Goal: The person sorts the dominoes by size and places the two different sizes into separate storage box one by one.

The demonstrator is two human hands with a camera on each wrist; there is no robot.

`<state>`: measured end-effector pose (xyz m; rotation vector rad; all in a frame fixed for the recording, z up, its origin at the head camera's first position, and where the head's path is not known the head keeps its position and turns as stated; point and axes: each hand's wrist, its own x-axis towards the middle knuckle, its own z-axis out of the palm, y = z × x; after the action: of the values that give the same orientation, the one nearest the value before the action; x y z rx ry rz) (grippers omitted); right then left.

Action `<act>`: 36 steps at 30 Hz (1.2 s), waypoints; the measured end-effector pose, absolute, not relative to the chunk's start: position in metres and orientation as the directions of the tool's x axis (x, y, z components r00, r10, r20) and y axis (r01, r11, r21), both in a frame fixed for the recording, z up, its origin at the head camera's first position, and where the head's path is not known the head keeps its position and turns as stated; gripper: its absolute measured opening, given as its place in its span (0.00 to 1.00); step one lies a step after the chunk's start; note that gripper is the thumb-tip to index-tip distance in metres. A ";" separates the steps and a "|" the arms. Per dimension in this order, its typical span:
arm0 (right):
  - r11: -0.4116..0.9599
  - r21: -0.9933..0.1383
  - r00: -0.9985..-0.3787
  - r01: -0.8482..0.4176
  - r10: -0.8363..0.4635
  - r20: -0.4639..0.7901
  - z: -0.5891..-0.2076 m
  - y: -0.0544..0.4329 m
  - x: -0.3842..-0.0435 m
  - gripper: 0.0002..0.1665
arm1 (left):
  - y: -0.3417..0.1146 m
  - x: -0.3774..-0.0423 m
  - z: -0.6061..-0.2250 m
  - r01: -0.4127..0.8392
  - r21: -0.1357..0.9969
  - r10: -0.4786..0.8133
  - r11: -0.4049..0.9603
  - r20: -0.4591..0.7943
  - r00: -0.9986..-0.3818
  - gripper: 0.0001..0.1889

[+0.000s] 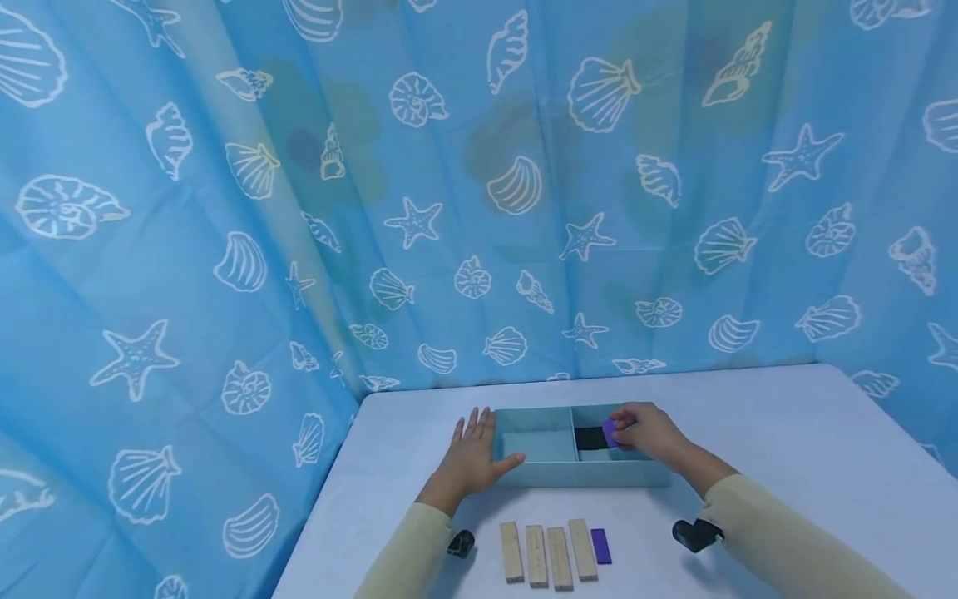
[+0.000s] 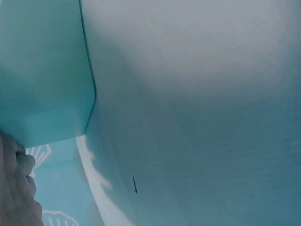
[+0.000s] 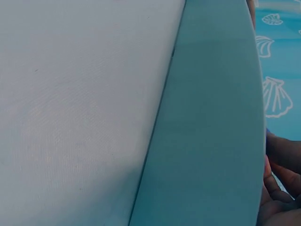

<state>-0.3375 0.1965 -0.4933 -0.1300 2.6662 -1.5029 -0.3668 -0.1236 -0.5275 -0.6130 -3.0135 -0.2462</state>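
We see a pale blue-green box (image 1: 582,475) with a divider (image 1: 573,426) splitting it into two compartments. Our left hand (image 1: 473,459) rests against the box's left end, its fingers straight and spread apart, the thumb reaching over the near rim. We take this as a steadying touch, so that the light-looking box does not slide.

Our right hand (image 1: 648,429) reaches over the box's right end, its fingers clamped on a purple piece (image 1: 609,433) inside the right compartment. The purple piece meets a black piece (image 1: 590,438) lying beside the divider; we cannot tell whether the purple one touches the box floor. A fingertip pinch seems to suit so small a thing between the box walls.

In front of the box, on the side nearer us, four wooden blocks (image 1: 536,556) lie roughly parallel, with a second purple piece (image 1: 601,546) just right of them. We judge that this row leaves each piece within easy reach and the box within both arms.

The white counter (image 1: 786,449) carries everything, its finely textured surface shaded close to the box. Behind the box and to both sides hangs a blue curtain (image 1: 449,166) printed with white shells and starfish.
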 end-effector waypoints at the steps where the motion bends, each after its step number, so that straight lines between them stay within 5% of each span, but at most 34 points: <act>1: 0.525 -0.851 -0.994 -0.033 -0.106 -0.027 -0.494 0.195 -0.339 0.21 | -0.124 -0.367 -0.527 0.389 0.143 0.380 0.910 0.083 -0.921 0.53; 16: 0.722 -0.691 -0.997 0.030 -0.029 -0.074 -0.508 0.189 -0.358 0.17 | -0.122 -0.364 -0.531 0.389 0.196 0.376 0.900 0.100 -0.921 0.53; 25: 0.555 -0.824 -0.985 0.116 -0.041 -0.166 -0.513 0.191 -0.370 0.17 | -0.123 -0.367 -0.531 0.384 0.202 0.370 0.901 0.104 -0.923 0.52; 36: 0.471 -0.851 -0.970 0.233 0.051 -0.237 -0.518 0.182 -0.381 0.15 | -0.130 -0.364 -0.532 0.373 0.203 0.357 0.905 0.109 -0.928 0.52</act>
<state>-0.3812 0.1818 -0.5185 0.2475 2.5365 -1.5102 -0.3638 -0.1305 -0.5320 -0.5753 -2.9985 -0.3398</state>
